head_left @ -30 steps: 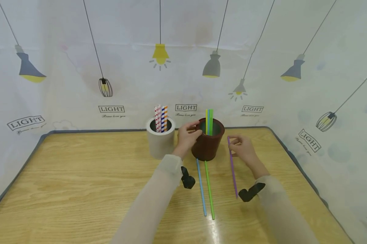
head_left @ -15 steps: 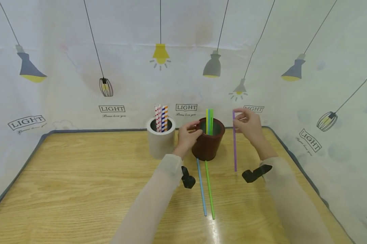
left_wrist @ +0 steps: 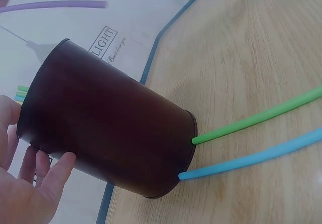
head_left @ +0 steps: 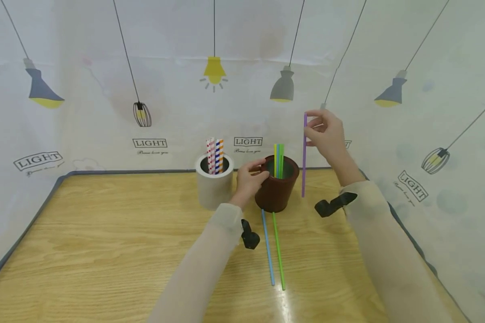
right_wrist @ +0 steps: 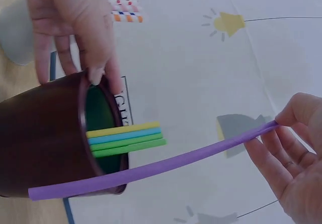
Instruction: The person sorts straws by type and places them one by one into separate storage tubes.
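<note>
Nearest on the pale wooden table, a thin light-blue plastic straw and a thin green plastic straw lie side by side, their far ends touching the foot of the dark brown round cup. That cup stands upright on the table, and the left hand grips its left side, fingers curled over the rim and thumb against the wall. Inside it stand several plain straws, yellow, blue and green, rising above the rim. Just left of the brown cup stands a grey round cup holding striped paper straws. Above and just right of the brown cup, the right hand pinches a long purple plastic straw near its top end between thumb and fingertips; the straw hangs nearly upright in the air, its lower end beside the cup's rim and clear of the table. Behind the cup hangs a white backdrop printed with lamps.
</note>
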`<state>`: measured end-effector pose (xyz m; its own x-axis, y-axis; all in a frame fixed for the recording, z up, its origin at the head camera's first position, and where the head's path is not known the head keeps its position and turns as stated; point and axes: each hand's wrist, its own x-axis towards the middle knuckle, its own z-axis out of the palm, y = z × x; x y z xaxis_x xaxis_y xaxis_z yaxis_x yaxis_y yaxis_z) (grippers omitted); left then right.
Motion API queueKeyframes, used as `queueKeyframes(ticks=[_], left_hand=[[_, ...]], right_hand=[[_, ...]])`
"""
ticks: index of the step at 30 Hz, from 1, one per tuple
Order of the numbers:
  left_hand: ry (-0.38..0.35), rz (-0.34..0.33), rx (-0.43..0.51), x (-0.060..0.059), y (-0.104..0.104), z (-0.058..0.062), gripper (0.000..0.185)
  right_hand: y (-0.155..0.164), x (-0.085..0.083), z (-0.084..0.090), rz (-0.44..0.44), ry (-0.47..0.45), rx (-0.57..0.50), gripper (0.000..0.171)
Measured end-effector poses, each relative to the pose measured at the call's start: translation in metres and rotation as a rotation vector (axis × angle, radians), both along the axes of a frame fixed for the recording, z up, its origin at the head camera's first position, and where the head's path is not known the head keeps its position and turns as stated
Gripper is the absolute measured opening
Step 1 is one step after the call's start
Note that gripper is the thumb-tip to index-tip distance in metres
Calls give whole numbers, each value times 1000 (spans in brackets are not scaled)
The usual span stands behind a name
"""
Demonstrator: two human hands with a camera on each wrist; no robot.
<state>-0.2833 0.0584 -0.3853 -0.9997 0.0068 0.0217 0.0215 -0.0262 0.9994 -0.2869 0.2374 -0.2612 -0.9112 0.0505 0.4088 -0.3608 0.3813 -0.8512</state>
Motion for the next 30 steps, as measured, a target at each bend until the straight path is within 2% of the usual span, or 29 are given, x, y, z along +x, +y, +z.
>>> queueKeyframes(ticks=[10, 18, 22, 30], left_hand=[[-4, 9, -1, -1, 0, -1, 38], [-2, 8, 0, -2, 0, -2, 38], [2, 7, 1, -1, 1, -1, 38], [12, -9, 3, 3, 0, 2, 37]], right_hand=[[-16, -10, 26, 14, 92, 54, 35], [-24, -10, 35, 30, 127, -88, 36], [-23, -14, 25, 5, 112, -91, 35], [-10, -30, -15, -35, 44, -34, 36]])
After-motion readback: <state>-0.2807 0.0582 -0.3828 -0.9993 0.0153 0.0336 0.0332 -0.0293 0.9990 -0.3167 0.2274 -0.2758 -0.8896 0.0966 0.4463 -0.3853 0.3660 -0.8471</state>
